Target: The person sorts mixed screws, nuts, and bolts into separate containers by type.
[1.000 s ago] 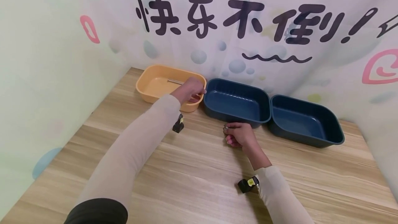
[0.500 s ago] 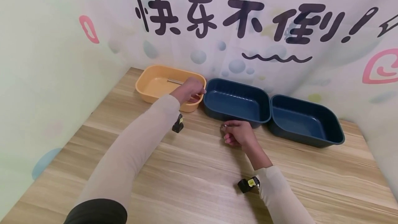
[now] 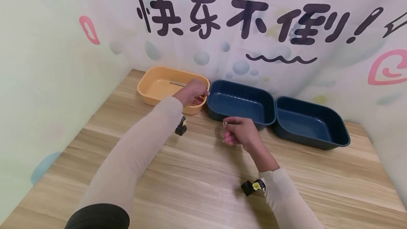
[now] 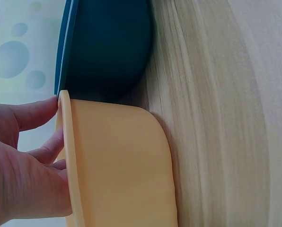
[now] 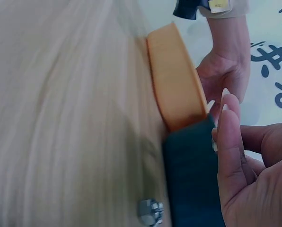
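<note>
My right hand is raised in front of the middle blue bin, pinching a small metal nut between thumb and forefinger. Below that hand, on the table, lies another small hex-shaped metal piece, mostly covered in the head view. My left hand rests at the right end of the yellow bin; in the left wrist view a finger touches the rim and other fingers reach inside. A long metal rod lies in this bin, one end hidden behind the left hand.
A second blue bin stands to the right, touching the middle one. The three bins form a row along the printed backdrop. Wooden tabletop extends in front of them. Each wrist carries a small black camera.
My right hand has lifted off the tabletop with the nut and shifted slightly left and towards the bins, exposing part of the piece below. My left hand stays at the yellow bin.
</note>
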### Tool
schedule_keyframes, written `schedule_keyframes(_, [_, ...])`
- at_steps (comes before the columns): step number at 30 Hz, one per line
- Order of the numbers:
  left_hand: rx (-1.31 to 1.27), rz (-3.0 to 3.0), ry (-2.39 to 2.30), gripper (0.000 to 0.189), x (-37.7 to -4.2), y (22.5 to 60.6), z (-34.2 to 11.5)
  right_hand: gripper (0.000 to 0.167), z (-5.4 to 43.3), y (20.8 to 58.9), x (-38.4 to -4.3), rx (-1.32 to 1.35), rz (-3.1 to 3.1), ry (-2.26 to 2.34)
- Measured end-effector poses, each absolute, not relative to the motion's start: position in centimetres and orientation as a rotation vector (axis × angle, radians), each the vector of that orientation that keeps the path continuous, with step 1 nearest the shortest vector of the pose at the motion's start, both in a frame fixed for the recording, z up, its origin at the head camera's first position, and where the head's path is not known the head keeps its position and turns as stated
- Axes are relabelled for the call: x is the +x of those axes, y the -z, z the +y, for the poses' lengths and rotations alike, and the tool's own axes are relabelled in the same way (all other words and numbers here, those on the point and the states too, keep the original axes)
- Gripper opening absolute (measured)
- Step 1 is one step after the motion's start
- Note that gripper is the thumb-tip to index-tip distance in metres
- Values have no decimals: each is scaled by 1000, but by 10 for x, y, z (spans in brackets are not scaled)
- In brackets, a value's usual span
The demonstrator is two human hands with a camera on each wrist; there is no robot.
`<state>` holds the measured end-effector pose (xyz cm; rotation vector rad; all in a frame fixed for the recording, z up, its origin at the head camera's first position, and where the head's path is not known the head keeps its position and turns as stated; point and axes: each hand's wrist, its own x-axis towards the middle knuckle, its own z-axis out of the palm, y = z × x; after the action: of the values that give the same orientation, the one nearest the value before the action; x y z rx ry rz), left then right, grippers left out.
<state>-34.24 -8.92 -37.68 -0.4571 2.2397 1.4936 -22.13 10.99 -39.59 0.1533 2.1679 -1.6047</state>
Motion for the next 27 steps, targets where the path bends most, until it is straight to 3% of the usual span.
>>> schedule_keyframes(7, [-450, 2246, -1484, 22, -345, 377, -89, 34, 110, 381, -224, 155, 2179, 1625])
schedule_keyframes(14, [-455, 2265, -1481, 5, -345, 381, -88, 35, 116, 372, -233, 188, 2213, 1608])
schedule_keyframes(27, [-440, 2251, -1493, 6, -340, 376, -90, 34, 135, 356, -245, 218, 2257, 1657])
